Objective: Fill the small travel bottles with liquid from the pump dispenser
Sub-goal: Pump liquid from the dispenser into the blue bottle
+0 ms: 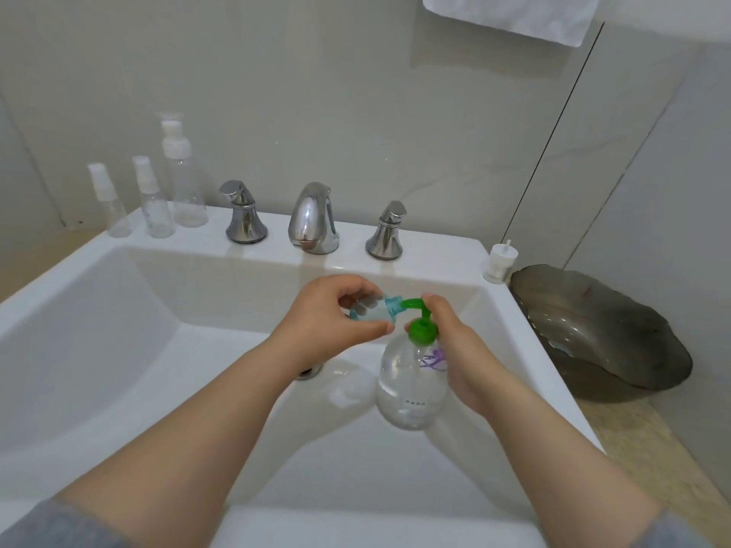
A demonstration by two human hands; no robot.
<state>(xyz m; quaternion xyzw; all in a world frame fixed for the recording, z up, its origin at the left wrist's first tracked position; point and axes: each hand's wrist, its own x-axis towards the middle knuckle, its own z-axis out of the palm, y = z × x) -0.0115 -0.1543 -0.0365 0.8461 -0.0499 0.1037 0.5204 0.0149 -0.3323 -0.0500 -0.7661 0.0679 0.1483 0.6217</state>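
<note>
Over the white sink [130, 278], my left hand [328, 318] grips a small clear bluish travel bottle [375, 308], tilted on its side with its open neck against the green pump nozzle [411, 303]. My right hand [459, 350] holds the clear pump dispenser [407, 385] by its body, and one finger lies on top of the green pump head. The dispenser is partly filled with clear liquid. Three clear travel bottles with white tops stand on the sink's back left ledge: a short one [112, 207], a middle one [156, 209] and a tall one [186, 183].
A chrome faucet [314, 219] with two handles [243, 217] [387, 231] stands on the back ledge. A loose white pump cap [501, 263] sits at the sink's right corner. A dark glass bowl [601, 330] lies on the counter to the right. A white towel [514, 13] hangs above.
</note>
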